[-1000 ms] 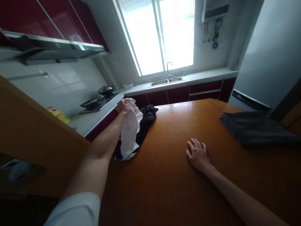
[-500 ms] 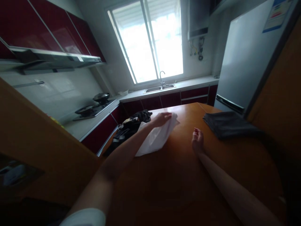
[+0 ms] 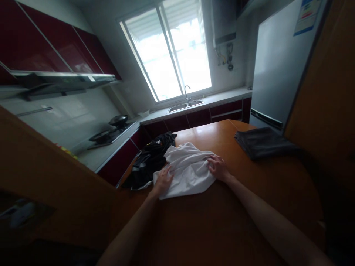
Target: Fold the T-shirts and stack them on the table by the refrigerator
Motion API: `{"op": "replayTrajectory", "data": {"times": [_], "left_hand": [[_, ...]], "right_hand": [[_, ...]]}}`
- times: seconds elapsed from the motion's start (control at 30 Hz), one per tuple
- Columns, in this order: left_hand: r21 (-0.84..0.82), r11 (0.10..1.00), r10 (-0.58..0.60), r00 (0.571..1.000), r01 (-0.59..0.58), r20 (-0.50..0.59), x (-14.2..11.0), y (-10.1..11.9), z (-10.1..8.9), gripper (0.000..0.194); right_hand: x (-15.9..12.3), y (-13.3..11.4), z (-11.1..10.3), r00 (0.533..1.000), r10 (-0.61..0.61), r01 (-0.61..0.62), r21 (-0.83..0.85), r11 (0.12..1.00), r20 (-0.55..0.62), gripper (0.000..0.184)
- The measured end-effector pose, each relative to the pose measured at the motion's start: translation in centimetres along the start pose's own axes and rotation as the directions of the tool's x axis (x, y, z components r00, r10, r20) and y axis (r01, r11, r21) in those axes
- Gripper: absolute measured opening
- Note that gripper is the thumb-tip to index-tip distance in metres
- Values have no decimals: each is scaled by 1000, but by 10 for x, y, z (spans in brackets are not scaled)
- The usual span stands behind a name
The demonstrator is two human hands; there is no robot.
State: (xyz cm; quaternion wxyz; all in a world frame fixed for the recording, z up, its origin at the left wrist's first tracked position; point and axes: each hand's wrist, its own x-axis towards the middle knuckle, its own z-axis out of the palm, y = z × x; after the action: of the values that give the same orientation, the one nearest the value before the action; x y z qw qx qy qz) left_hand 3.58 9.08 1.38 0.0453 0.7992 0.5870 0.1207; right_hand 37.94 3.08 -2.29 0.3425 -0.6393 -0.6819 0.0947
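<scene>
A crumpled white garment (image 3: 188, 168) lies in loose folds on the wooden table (image 3: 205, 218); its exact cut cannot be made out. On its near left part rests my left hand (image 3: 164, 180), fingers spread out and holding nothing. My right hand (image 3: 219, 168) touches the garment's right edge with its fingers apart and slightly bent. Just left of the white garment is a heap of black clothing (image 3: 151, 159) with some lighter patches, close against it. A folded dark grey cloth (image 3: 263, 142) sits farther off, to the right of my right hand.
Beyond the table runs a counter with a sink (image 3: 185, 106) under the window. A stove with a lidded pan (image 3: 118, 120) stands at the left below a range hood (image 3: 66, 82). A fridge (image 3: 277, 70) rises at the right. A wooden panel (image 3: 55, 159) borders the left side.
My left hand has carried the white garment rightward from the black heap to the table's middle and released it. My right hand has moved left onto its edge. The view has turned right.
</scene>
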Motion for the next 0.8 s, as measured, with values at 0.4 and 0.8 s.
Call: {"op": "replayTrajectory", "data": {"times": [0.4, 0.8], "left_hand": [[45, 984, 162, 972, -172, 172, -94, 47, -13, 36], [-242, 947, 217, 976, -210, 2, -7, -27, -49, 32]], "right_hand": [[-42, -19, -44, 976, 64, -7, -264, 965, 208, 29], [-112, 5, -102, 887, 144, -58, -205, 977, 438, 29]]}}
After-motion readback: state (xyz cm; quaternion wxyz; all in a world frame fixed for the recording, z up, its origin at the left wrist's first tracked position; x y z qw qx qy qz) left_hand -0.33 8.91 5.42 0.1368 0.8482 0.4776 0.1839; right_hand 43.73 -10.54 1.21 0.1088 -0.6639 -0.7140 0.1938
